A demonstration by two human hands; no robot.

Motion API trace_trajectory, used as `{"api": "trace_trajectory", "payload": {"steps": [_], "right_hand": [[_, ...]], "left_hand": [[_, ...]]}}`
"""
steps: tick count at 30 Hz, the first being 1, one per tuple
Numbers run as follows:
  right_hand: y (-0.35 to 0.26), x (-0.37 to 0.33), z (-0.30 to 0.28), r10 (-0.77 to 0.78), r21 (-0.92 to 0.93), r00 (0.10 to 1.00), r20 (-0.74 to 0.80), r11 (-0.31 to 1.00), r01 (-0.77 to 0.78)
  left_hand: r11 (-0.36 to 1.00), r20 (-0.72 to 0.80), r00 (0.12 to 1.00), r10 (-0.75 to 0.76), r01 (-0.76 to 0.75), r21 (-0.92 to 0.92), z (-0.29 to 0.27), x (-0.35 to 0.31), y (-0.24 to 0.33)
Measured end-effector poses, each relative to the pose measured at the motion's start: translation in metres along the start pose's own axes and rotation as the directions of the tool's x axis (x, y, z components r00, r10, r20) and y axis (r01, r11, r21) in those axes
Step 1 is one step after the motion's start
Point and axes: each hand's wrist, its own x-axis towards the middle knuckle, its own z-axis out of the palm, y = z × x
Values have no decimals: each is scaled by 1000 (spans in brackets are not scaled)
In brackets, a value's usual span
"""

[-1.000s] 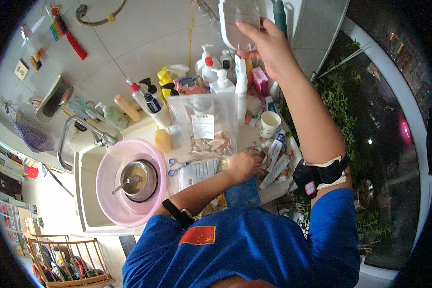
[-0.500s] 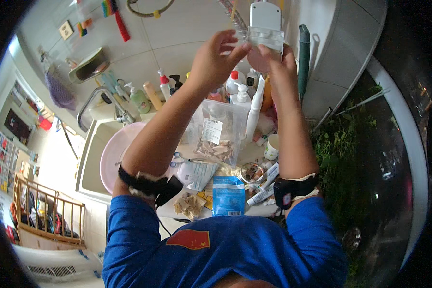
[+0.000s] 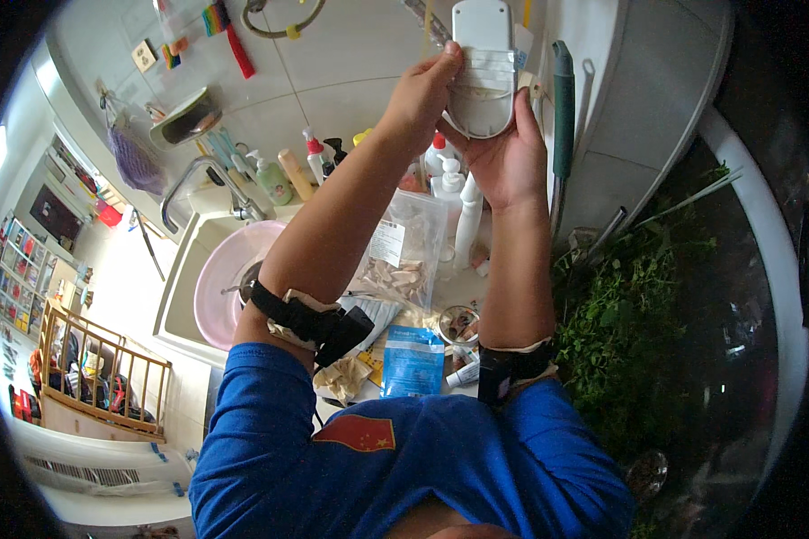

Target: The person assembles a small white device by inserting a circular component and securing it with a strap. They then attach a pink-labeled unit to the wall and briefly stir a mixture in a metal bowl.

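Note:
Up at the tiled wall, both hands are on a white oblong plastic device [image 3: 482, 106] with rounded ends and a pale band across its middle. My left hand [image 3: 420, 101] grips its left edge, thumb on the front and the other fingers mostly hidden. My right hand [image 3: 511, 163] cups its rounded lower end from below, thumb up along the right edge and fingers behind it. I cannot tell whether the device is fixed to the wall. Beneath the hands stand a white pump bottle [image 3: 449, 184] and a white tube [image 3: 467, 220].
Left lies a sink with a pink basin [image 3: 208, 286] and a faucet [image 3: 234, 199]. A clear bag of light brown pieces [image 3: 395, 278], a blue pouch [image 3: 412, 364] and a round jar [image 3: 458, 324] crowd the counter. A green-handled pole [image 3: 563, 117] stands right; plants [image 3: 611, 323] grow beyond.
My left hand has gone from loose, spread fingers to gripping the device's left edge. My right hand has shifted from its front to underneath. The view has turned slightly.

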Motion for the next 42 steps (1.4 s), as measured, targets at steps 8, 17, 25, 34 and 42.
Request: {"api": "trace_trajectory", "payload": {"steps": [8, 17, 25, 34, 42], "right_hand": [[-1, -2, 5, -16, -54, 999, -30, 998, 14], [2, 2, -7, 43, 212, 993, 111, 975, -66], [-1, 2, -11, 73, 369, 971, 226, 917, -154], [-3, 0, -9, 49, 375, 974, 221, 918, -131], [0, 0, -3, 100, 380, 960, 262, 904, -198]], "left_hand": [[979, 34, 999, -34, 26, 205, -17, 10, 4], [942, 143, 970, -199, 229, -245, -3, -11, 13], [996, 39, 998, -39, 42, -74, 1, -10, 11], [977, 462, 886, 31, 72, -203, -18, -15, 17], [931, 508, 861, 28, 163, -326, -30, -10, 18]]}}
